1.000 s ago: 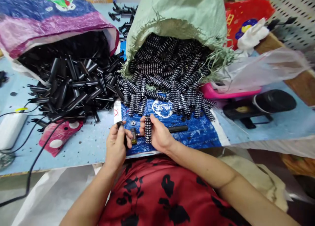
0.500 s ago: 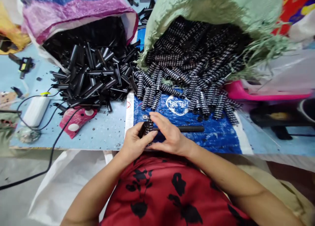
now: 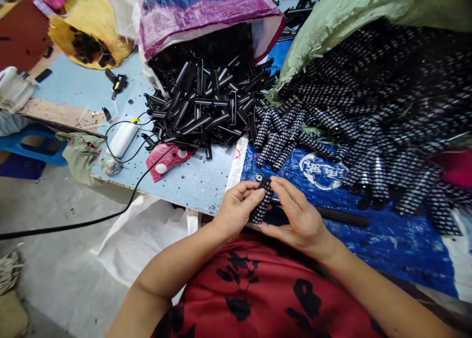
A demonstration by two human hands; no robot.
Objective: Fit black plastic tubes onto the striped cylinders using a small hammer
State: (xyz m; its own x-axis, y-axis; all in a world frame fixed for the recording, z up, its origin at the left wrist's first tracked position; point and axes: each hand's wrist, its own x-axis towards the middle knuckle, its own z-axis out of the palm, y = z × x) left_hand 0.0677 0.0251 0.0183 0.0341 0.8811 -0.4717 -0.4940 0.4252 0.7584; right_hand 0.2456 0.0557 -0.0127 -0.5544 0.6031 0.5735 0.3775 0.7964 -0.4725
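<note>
A short black cylinder with rows of white characters (image 3: pixel 262 208) is held just above the table's near edge. My left hand (image 3: pixel 238 205) grips it from the left, thumb lying across its upper part. From the other side, my right hand (image 3: pixel 297 215) touches the top end with its fingertips and the bottom end with its thumb. Just above the cylinder sits a small round metal piece (image 3: pixel 259 178). A tool with a long black ribbed handle (image 3: pixel 342 216) lies on the blue sheet (image 3: pixel 391 244), partly hidden behind my right hand.
Black plastic housings (image 3: pixel 206 114) spill from a purple-edged sack (image 3: pixel 206 21). Many similar cylinders (image 3: pixel 368 126) pour out of a green woven sack (image 3: pixel 332 28). On the left are a pink spotted pouch (image 3: pixel 165 161), a white power strip (image 3: pixel 125 137) and a black cable (image 3: pixel 121 212).
The view has swung left, so everything appears further right. Both hands still hold the cylinder, which is turned so that more of its character rows show.
</note>
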